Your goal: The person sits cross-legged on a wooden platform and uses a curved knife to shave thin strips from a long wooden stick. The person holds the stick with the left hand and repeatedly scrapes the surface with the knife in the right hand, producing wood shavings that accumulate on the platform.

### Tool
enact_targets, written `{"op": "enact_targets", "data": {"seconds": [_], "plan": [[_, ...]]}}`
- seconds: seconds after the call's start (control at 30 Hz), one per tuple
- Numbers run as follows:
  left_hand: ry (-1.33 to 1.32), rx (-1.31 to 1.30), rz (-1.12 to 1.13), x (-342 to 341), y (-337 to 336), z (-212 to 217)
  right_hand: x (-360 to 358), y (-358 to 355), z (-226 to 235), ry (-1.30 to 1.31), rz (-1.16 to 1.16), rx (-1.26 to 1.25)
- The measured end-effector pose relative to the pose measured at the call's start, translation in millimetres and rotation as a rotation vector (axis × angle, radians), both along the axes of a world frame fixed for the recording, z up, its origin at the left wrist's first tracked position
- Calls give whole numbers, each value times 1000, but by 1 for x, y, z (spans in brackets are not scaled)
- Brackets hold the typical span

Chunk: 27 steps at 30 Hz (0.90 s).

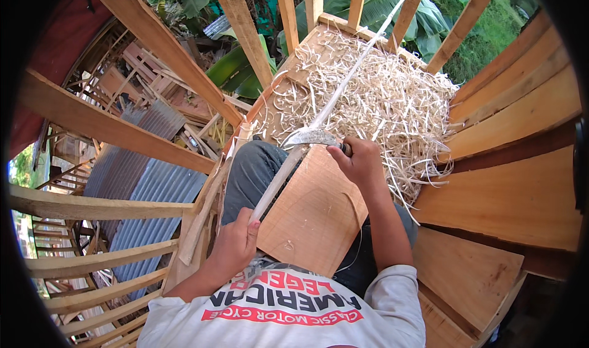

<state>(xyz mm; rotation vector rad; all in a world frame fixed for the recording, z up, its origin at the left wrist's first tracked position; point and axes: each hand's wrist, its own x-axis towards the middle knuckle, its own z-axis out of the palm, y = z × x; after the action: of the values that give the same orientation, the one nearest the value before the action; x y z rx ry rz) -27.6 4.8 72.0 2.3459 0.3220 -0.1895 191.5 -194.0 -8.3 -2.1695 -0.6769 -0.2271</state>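
My left hand (pixel 239 242) is closed around the near end of a long pale pole (pixel 277 185), which slants up and away past the far railing. The pole looks stripped of bark; I cannot tell whether it is rattan or wood. In my right hand (pixel 362 162) is the dark handle of a curved knife, its fingers wrapped round it. The knife's worn grey blade (pixel 308 137) lies across the pole, touching it. Under the pole, a flat wooden board (pixel 319 210) rests over my lap, with a thin curled shaving on it.
A thick heap of pale curly shavings (pixel 392 108) covers the floor beyond my knees. Upright wooden slats (pixel 162 50) fence the far and left sides. Plank walling (pixel 509 182) closes the right. Outside are corrugated sheets (pixel 144 201), scrap timber and broad leaves.
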Motion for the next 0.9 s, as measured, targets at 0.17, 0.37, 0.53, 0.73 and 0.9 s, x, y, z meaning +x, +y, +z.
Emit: {"op": "enact_targets", "data": {"seconds": [0.17, 0.37, 0.53, 0.73, 0.9], "plan": [[51, -26, -79, -1, 5, 2, 26, -19, -15, 223, -275, -33], [99, -59, -108, -6, 3, 10, 40, -46, -6, 152, -451, 33], [5, 2, -39, 11, 4, 12, 1, -3, -3, 102, -57, 64], [55, 64, -101, 9, 0, 26, 21, -13, -13, 168, -300, -122], [84, 45, -95, 10, -3, 24, 33, -22, -21, 183, -373, -100]]}}
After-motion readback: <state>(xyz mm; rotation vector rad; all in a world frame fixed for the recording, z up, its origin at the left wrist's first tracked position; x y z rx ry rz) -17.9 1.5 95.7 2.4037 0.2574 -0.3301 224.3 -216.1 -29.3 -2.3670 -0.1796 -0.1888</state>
